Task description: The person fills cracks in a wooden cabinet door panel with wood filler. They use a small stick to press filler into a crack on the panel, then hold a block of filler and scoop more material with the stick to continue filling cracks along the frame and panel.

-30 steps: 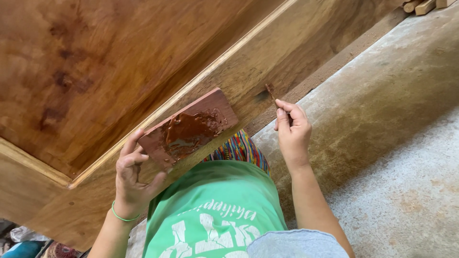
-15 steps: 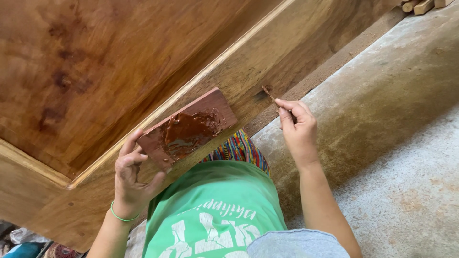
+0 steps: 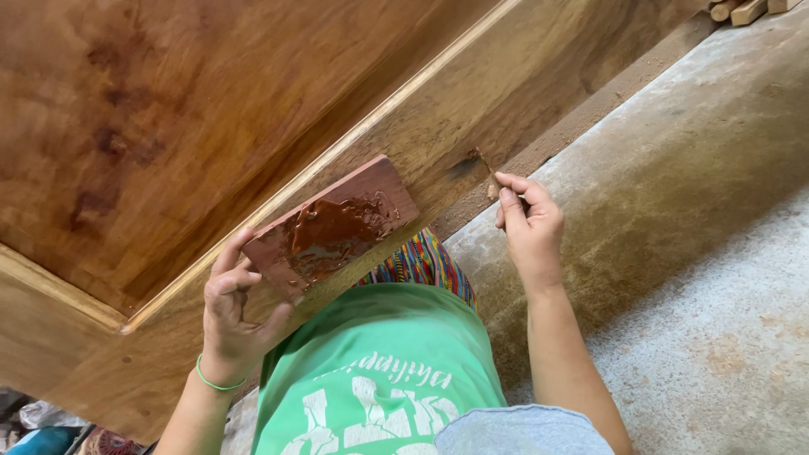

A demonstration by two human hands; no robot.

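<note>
My left hand (image 3: 232, 312) grips a small flat board (image 3: 333, 227) by its lower end; glossy reddish-brown paste is smeared on its top face. My right hand (image 3: 529, 226) pinches a thin small stick or blade (image 3: 486, 173), its tip touching a dark hollow (image 3: 465, 165) in the side rail of a large wooden panel (image 3: 168, 126). The little board rests against that same rail. A green band sits on my left wrist.
The big varnished wooden panel fills the upper left, with a raised light edge strip (image 3: 379, 126) along it. Concrete floor (image 3: 691, 253) lies to the right, with sawdust along the panel's foot. Wood offcuts (image 3: 746, 10) lie at the top right. My green shirt covers the bottom centre.
My right hand has shifted slightly right and down along the rail with the small tool. The left hand and the paste board have stayed almost still.
</note>
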